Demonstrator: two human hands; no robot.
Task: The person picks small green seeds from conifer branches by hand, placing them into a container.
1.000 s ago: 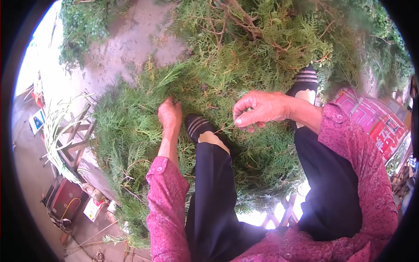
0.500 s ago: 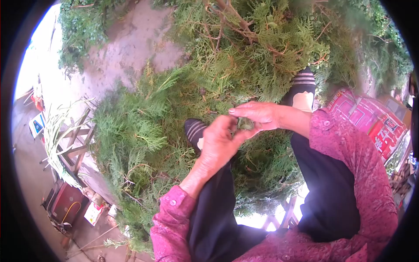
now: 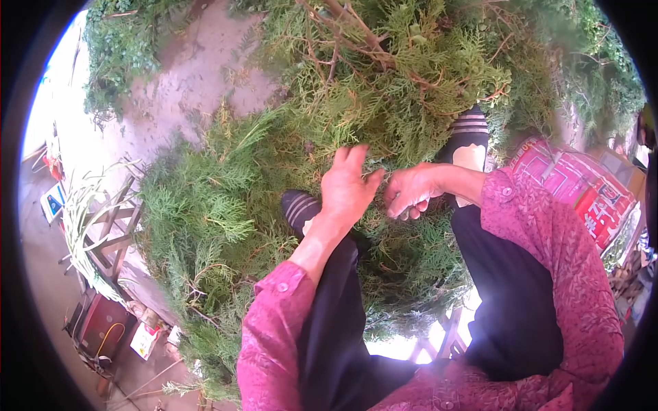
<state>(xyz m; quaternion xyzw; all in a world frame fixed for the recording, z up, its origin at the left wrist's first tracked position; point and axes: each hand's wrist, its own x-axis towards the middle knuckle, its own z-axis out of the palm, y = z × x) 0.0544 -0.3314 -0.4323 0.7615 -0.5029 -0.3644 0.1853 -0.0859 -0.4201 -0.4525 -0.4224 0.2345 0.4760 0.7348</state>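
Note:
Green feathery conifer branches [image 3: 199,198] lie in a thick layer on the ground, with woody brown stems [image 3: 363,38] at the top. My left hand [image 3: 346,185] is over the greenery between my feet, fingers apart and pointing up, with nothing visible in it. Close on its right, my right hand [image 3: 411,190] has its fingers curled inward. Whatever those fingers hold, if anything, is hidden. The two hands are slightly apart.
Striped dark shoes [image 3: 301,209] stand on both sides of the hands. A pink and red printed bag [image 3: 572,185] lies at the right. Long pale green stalks [image 3: 86,233] rest on a wooden rack [image 3: 120,236] at the left, above a dark red box [image 3: 106,325].
The hands have come apart. The left moved up with its fingers spreading, while the right turned downward and curled. The small green bit between them no longer shows there.

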